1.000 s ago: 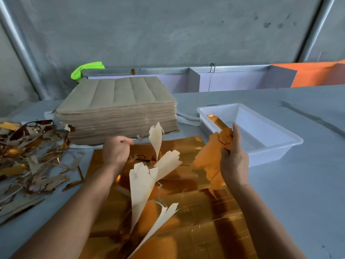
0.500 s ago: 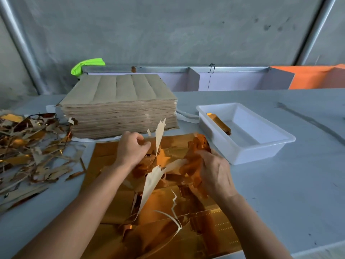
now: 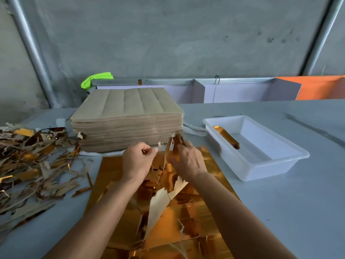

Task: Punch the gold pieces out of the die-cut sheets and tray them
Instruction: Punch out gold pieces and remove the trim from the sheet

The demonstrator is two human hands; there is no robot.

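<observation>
A gold die-cut sheet [image 3: 214, 208] lies on the grey table in front of me, torn in its middle with pale backing flaps [image 3: 158, 204] curling up. My left hand [image 3: 137, 161] is curled and pinches a scrap of the torn sheet near its far edge. Close beside it, my right hand [image 3: 188, 159] grips a bunch of gold pieces [image 3: 177, 143] held upright above the sheet. A white tray [image 3: 280, 161] stands to the right with a small stack of gold pieces [image 3: 226, 136] along its left wall.
A thick stack of brown sheets [image 3: 127, 118] sits just behind my hands. A heap of gold and brown offcuts [image 3: 33, 161] covers the table's left side. A low metal rail [image 3: 233, 88] and a green cloth [image 3: 96, 79] are at the back.
My right hand has swung in from beside the tray to the sheet's far edge, still holding gold pieces. My left hand moved right to meet it. The torn flaps have dropped lower.
</observation>
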